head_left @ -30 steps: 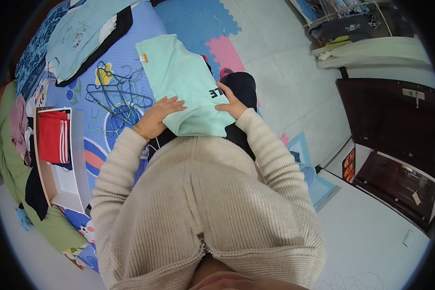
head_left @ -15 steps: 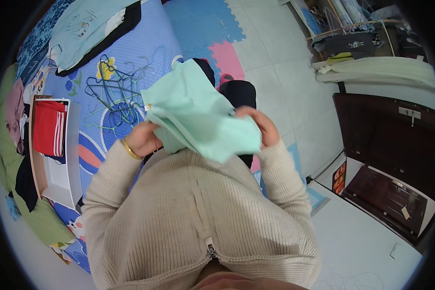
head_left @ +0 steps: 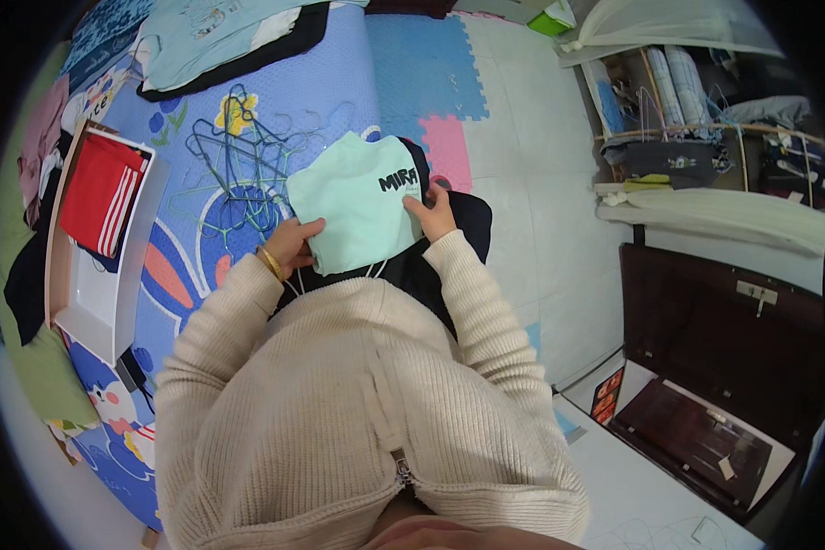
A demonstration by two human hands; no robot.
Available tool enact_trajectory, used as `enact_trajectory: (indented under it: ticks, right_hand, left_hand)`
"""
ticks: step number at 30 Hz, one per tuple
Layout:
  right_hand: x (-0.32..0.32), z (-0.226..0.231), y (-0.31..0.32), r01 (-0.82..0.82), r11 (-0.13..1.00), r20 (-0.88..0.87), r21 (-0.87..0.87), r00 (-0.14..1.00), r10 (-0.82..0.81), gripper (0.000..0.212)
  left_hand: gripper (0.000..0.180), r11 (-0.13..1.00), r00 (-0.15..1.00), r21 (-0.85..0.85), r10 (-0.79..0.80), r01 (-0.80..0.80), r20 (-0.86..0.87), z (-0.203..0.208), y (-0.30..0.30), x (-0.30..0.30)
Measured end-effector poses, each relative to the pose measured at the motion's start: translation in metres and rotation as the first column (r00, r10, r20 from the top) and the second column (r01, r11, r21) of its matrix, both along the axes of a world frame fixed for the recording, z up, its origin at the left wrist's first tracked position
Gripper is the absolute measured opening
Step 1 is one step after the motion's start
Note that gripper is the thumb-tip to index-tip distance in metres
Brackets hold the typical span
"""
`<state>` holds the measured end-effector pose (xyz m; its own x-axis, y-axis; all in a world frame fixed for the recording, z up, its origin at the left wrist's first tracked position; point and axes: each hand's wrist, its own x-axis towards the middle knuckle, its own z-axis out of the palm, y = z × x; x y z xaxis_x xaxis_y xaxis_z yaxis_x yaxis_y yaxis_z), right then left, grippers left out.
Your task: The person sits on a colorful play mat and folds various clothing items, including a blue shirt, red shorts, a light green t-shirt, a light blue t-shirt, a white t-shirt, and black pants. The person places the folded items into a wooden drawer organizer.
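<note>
A mint-green garment [head_left: 353,202] lies folded into a compact block over my dark-trousered lap, with black lettering on its upper right. My left hand [head_left: 293,246] grips its lower left edge, thumb on top and fingers underneath. At the right edge, my right hand [head_left: 434,213] pinches the cloth with the thumb just below the lettering. The underside of the garment is hidden. To the left of it, a tangle of blue and green clothes hangers [head_left: 238,174] rests on the bed.
A white drawer-like box [head_left: 96,293] on the bed's left holds folded red clothing [head_left: 99,197] with white stripes. Light blue and black clothes [head_left: 220,46] lie at the far end of the blue patterned bedspread [head_left: 348,78]. Foam mats [head_left: 431,69] and pale tiles [head_left: 522,156] cover the floor.
The garment has gone from loose and partly folded to a smaller, flatter block with its lettering facing up. My right hand moved left and inward with it; the left moved slightly right.
</note>
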<state>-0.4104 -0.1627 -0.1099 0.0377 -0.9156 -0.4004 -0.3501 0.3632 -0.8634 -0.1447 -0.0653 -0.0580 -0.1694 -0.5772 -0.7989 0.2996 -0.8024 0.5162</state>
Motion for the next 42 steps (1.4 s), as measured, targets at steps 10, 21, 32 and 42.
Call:
enact_trajectory:
  ticks: [10,21,32,42]
  right_hand:
    - [-0.026,0.044,0.009,-0.143,0.949,0.115,0.28,0.987,0.115,0.023]
    - [0.046,0.128,0.004,-0.264,0.959,0.419,0.101,0.886,0.2,0.013]
    - [0.094,0.085,0.018,-0.438,0.853,0.355,0.285,0.874,0.331,0.02]
    - [0.096,0.076,0.018,-0.33,0.893,0.28,0.308,0.928,0.246,0.017]
  left_hand:
    - [0.039,0.961,0.977,-0.182,0.197,-0.21,-0.086,-0.043,-0.015,-0.004]
    - [0.039,0.75,0.85,-0.399,0.465,-0.527,-0.25,0.106,0.025,0.082]
    - [0.041,0.475,0.49,-0.718,0.846,-0.509,0.212,0.182,0.17,0.323]
    - [0.058,0.584,0.266,-0.588,0.798,-0.56,0.54,0.017,0.291,0.448]
